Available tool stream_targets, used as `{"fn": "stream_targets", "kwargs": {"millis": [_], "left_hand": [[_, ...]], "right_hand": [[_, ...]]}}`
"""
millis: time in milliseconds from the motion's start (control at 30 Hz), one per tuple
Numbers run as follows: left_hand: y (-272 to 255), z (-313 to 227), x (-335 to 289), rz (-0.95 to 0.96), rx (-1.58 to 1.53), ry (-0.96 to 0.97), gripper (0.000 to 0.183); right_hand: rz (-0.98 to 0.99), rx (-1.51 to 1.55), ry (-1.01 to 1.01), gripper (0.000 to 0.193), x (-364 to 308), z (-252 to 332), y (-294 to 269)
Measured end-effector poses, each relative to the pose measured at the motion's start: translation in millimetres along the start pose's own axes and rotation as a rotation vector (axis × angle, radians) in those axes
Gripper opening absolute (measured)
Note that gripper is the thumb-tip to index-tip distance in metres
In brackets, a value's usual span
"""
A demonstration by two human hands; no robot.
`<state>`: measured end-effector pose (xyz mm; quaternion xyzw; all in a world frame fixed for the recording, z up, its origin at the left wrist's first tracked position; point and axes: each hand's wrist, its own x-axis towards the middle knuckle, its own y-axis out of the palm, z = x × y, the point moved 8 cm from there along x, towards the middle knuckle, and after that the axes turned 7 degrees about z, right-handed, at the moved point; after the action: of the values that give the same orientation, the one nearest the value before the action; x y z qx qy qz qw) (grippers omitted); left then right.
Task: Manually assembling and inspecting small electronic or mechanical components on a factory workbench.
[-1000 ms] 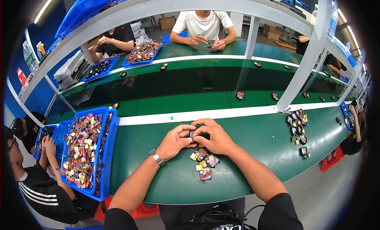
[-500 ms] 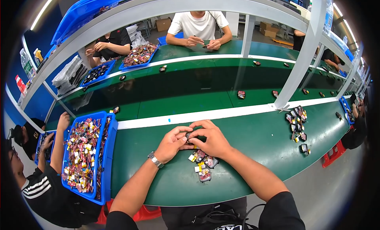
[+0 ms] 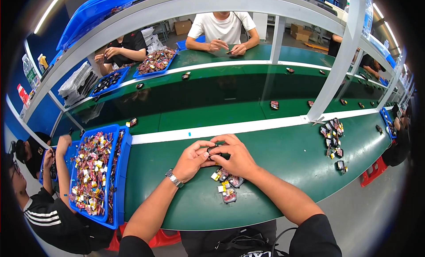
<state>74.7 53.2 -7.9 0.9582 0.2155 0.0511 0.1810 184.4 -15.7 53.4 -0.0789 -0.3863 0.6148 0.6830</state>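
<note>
My left hand (image 3: 191, 160), with a metal wristwatch (image 3: 174, 178) on the wrist, and my right hand (image 3: 235, 157) meet over the near green tabletop (image 3: 155, 182). Fingers and thumbs of both are closed around a small black plastic casing (image 3: 211, 151). Most of that casing is hidden, so its details do not show. Right below my hands lies a little heap of small dark casings (image 3: 229, 194) with reddish insides and yellow and white bits, partly covered by my right hand.
At left stands a blue tray (image 3: 116, 168) heaped with small reddish, yellow and white parts. Several casings (image 3: 332, 137) lie at right. A green conveyor belt (image 3: 208, 111) carries spaced casings beyond a white rail (image 3: 239, 127). A grey post (image 3: 338, 67) rises at right. Co-workers sit around.
The casings on the near belt lane have shifted slightly right, as have those on the far lane. My hands stay nearly in place, fingers moving slightly. The co-worker's hand at left has lowered.
</note>
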Motion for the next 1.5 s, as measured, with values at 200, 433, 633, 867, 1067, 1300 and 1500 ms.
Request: {"fn": "stream_targets", "kwargs": {"millis": [200, 433, 633, 867, 1067, 1300, 1500], "left_hand": [[-1.2, -3.2, -0.9, 0.0, -0.071, 0.022, 0.032], [-9.4, -3.4, -3.0, 0.003, -0.053, 0.062, 0.031], [-9.7, -5.9, -1.5, 0.05, -0.116, 0.102, 0.029], [-6.2, -4.5, -1.9, 0.023, -0.084, 0.1, 0.029], [-2.6, -5.9, 1.4, -0.031, -0.099, 0.095, 0.032], [-1.8, -7.0, 0.6, -0.056, -0.075, 0.044, 0.033], [-6.0, -3.6, 0.1, -0.073, -0.093, 0.027, 0.032]], "right_hand": [[-0.077, -0.04, -0.001, 0.012, 0.1, 9.3, -1.4], [-0.051, 0.074, -0.079, 0.018, 2.1, 15.7, 2.8], [-0.099, -0.056, -0.083, 0.018, 0.2, 21.6, -3.0], [-0.081, 0.105, -0.041, 0.017, -0.7, 9.7, 2.7], [-0.13, 0.009, -0.022, 0.016, 2.2, 8.0, -1.4], [-0.201, -0.214, -0.188, 0.019, 0.8, 22.1, -5.2], [-0.182, -0.238, -0.169, 0.019, 2.5, 30.3, -5.0]]}}
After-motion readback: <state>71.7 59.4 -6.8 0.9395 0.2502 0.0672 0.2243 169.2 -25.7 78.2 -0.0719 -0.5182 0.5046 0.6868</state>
